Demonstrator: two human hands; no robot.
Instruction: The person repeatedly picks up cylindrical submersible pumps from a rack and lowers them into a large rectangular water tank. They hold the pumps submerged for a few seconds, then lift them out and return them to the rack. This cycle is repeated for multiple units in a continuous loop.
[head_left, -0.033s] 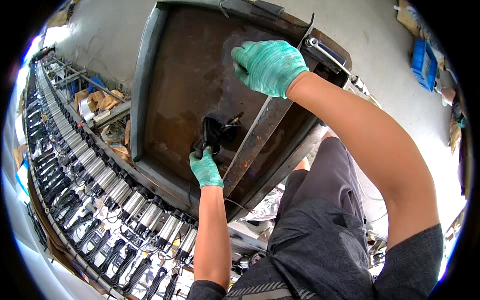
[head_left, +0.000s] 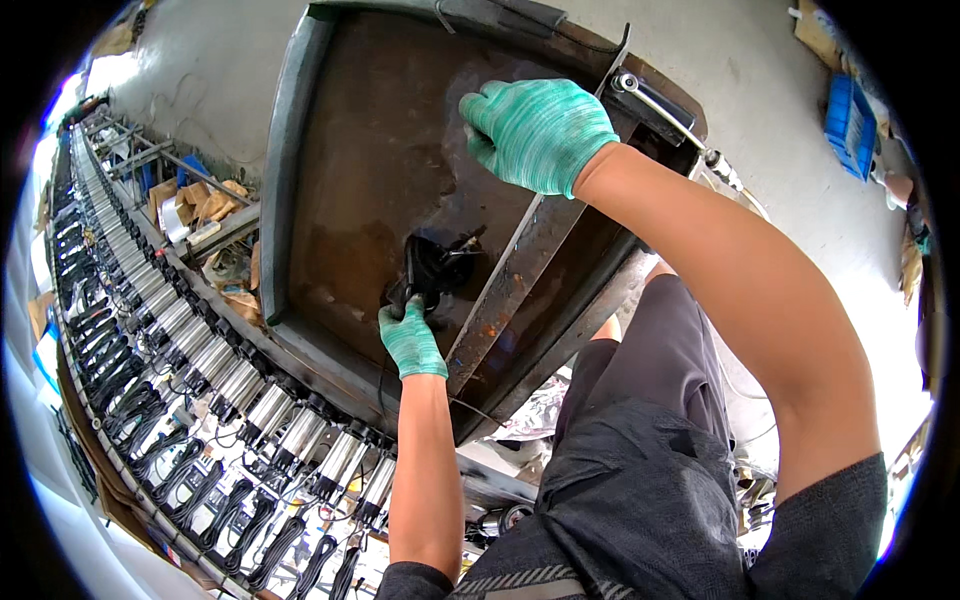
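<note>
My left hand (head_left: pixel 413 342), in a green knit glove, is closed on the near end of a black part (head_left: pixel 440 268). The part lies low in a dark metal tub (head_left: pixel 287 200), whose brown bottom looks wet; its exact kind is unclear. Over the far right of the tub, my right hand (head_left: pixel 540 137) is in a matching glove. Its fingers curl inward, and whatever they hold, if anything, is hidden beneath. A flat metal bar (head_left: pixel 510 290) crosses the tub below and passes under this hand.
A small metal cylinder with a hose fitting (head_left: pixel 665 115) is mounted at the tub's right corner. Along the left runs a long rack of silver cylinders (head_left: pixel 265 410) with coiled black cables. Cardboard scraps (head_left: pixel 215 200) lie behind it. A blue crate (head_left: pixel 850 128) stands far right.
</note>
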